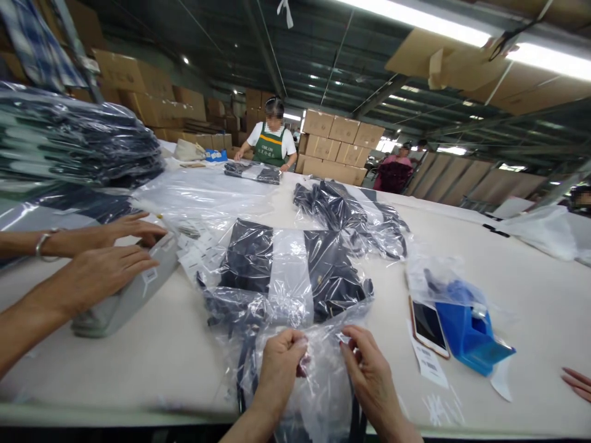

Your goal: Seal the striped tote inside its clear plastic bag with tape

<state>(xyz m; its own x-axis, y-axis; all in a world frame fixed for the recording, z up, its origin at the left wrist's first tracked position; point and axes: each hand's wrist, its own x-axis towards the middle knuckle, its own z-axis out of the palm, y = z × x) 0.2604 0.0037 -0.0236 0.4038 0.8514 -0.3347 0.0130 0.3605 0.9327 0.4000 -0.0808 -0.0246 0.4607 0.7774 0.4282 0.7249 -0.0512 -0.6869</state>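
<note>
Head view: both forearms come in from the bottom edge, wrists low, hands angled up and slightly inward over the near end of the clear plastic bag (318,344).

Left hand (282,363): back of hand up, thumb and index pressed together, pinching bag film; other fingers curled under, partly hidden behind the film.

Right hand (372,369): thumb side toward the left hand, thumb and index closed on the bag film, a small white bit at the tips. Remaining fingers bent, mostly hidden. The hands are apart, with film between them.

Folded dark item (249,252) with a pale center band (290,264) lies flat in the bag, just beyond both sets of fingertips. Dark straps run down toward the wrists.

Second bagged dark item (341,206) is further out, beyond the first. Right of the right fingers: smartphone (429,327), blue tape dispenser (473,338) just beside it, paper label (430,366) nearer. Well left of the left fingers, a co-worker's hands (104,274) rest on a gray folded item (133,295). All on the pale table (175,369).
</note>
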